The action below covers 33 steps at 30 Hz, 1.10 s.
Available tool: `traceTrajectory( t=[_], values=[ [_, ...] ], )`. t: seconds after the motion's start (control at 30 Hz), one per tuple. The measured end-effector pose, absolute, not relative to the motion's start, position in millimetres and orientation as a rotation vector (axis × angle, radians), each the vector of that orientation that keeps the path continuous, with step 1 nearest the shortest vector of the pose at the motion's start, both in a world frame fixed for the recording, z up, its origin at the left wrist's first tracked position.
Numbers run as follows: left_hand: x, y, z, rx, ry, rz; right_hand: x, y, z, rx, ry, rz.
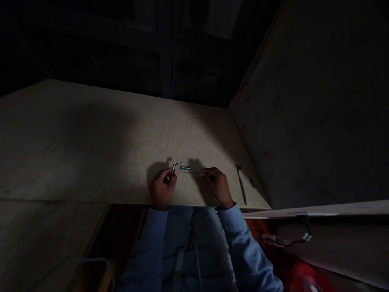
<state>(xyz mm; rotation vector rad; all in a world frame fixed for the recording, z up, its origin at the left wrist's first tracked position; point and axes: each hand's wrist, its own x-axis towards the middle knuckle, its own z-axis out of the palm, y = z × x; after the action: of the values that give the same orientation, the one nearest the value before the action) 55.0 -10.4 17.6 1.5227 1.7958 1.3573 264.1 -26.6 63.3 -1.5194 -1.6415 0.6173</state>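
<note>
Shadow fills most of the room around the pale tabletop (146,121), and from the head view I read places as a clock face centred on what looks like a small clear case (185,171) with a blue strip (185,168). At eight o'clock the left hand (163,187) is closed on a bent metal tool (174,166), its tip just beside the case; in this poor light I could misjudge the gap and knock the case askew. That case lies between both hands, so crowding fingers could nudge it too. At four o'clock the right hand (216,184) has its fingertips together, though I cannot tell whether they pinch something thin; if so, a loose pinch could lose it in the gloom. My widest stretch for moving runs toward ten o'clock. At six, the front edge (188,205) passes under both wrists, and a dropped part could fall into the lap (180,239). Toward three to four, past the right hand, a white stick (243,186), a small green piece (252,183) and the wall (319,121) limit any swing.
</note>
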Motion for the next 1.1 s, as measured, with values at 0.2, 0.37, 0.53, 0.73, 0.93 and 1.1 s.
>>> traceTrajectory(
  t=[0.2, 0.37, 0.53, 0.73, 0.93, 1.1],
  values=[
    [56.7, -12.9, 22.7, 1.451, 1.644, 1.447, 225.8, 16.4, 59.3, -1.574, -1.883, 0.558],
    [58.3, -15.0, 26.0, 1.415, 1.57, 1.465, 220.8, 29.5, 54.2, -1.638, -2.06, 0.527],
    [57.6, -14.5, 25.5, 1.421, 1.557, 1.464, 221.7, 26.9, 58.5, -1.649, -2.191, 0.494],
    [56.1, -14.2, 23.1, 1.418, 1.544, 1.44, 221.1, 25.0, 59.6, -1.613, -2.114, 0.561],
    [56.6, -13.8, 22.6, 1.377, 1.523, 1.458, 227.6, 20.3, 53.8, -1.481, -1.958, 0.629],
    [57.8, -17.8, 28.8, 1.198, 1.402, 1.494, 235.9, 2.6, 57.3, -1.343, -1.693, 0.705]
  ],
)
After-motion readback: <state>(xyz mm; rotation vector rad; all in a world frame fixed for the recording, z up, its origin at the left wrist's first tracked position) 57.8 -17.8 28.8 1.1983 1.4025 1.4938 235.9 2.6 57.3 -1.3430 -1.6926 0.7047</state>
